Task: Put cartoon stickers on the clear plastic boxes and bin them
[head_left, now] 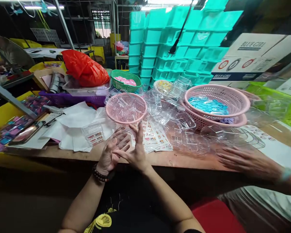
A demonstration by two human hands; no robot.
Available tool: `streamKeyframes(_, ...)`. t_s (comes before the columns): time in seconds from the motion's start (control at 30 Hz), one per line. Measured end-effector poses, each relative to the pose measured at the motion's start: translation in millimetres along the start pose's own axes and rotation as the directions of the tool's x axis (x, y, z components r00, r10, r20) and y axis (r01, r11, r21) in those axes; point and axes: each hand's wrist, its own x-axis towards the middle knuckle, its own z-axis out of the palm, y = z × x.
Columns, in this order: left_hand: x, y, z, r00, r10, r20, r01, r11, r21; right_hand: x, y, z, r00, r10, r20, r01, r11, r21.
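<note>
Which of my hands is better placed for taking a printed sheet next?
Probably your right hand: it appears nearer the printed sheets, while your left hand is farther left.

And it's a workshop, a small factory floor by the look of it! Turquoise bins [160,42] tower in stacks behind the long wooden table [196,159], a printed carton [247,58] leaning in beside them. Strip lights [45,7] glare above metal posts [63,24]. Down on the table, clear plastic shells [191,142] by the heap, sticker sheets [157,139], blue pieces [208,105] in bulk, and another person [269,168] alongside at the right!
</note>
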Motion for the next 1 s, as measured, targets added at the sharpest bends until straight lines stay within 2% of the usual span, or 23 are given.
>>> streamKeyframes(0.07,2,-1,-3.7,0.999,-0.001,-0.034,0.000,0.999,-0.039,4,0,-16,0.999,0.030,-0.019,-0.028,0.996,0.083)
streamKeyframes(0.13,4,1,-10.3,1.000,-0.010,-0.028,0.008,0.999,-0.047,12,-5,-37,0.991,0.112,-0.066,-0.103,0.986,0.132)
streamKeyframes(0.17,5,3,-13.6,1.000,-0.017,-0.009,0.017,0.999,-0.045,16,-8,-47,0.985,0.166,-0.045,-0.157,0.976,0.154)
streamKeyframes(0.23,5,6,-19.3,0.998,-0.026,0.050,0.028,0.999,-0.039,24,-16,-62,0.953,0.274,0.133,-0.297,0.932,0.208)
streamKeyframes(0.27,5,7,-21.5,0.996,-0.021,0.082,0.024,0.999,-0.033,28,-19,-65,0.914,0.318,0.253,-0.376,0.898,0.231)
streamKeyframes(0.33,4,7,-25.0,0.990,-0.004,0.141,0.007,1.000,-0.019,33,-24,-67,0.805,0.387,0.450,-0.527,0.815,0.241)
streamKeyframes(0.4,4,6,-28.3,0.984,0.011,0.176,-0.008,1.000,-0.016,38,-25,-64,0.707,0.443,0.551,-0.633,0.744,0.213)
streamKeyframes(0.47,3,4,-32.0,0.982,0.021,0.186,-0.017,1.000,-0.021,43,-23,-60,0.632,0.489,0.602,-0.700,0.694,0.171)
streamKeyframes(0.53,3,2,-36.0,0.984,0.031,0.175,-0.028,0.999,-0.015,47,-21,-56,0.587,0.521,0.620,-0.733,0.668,0.132)
streamKeyframes(0.7,3,2,-44.1,0.982,0.062,0.176,-0.063,0.998,0.001,56,-21,-51,0.530,0.557,0.639,-0.741,0.670,0.030)
streamKeyframes(1.0,2,1,-51.1,0.979,0.064,0.192,-0.069,0.998,0.017,59,-16,-43,0.480,0.565,0.671,-0.690,0.715,-0.110)
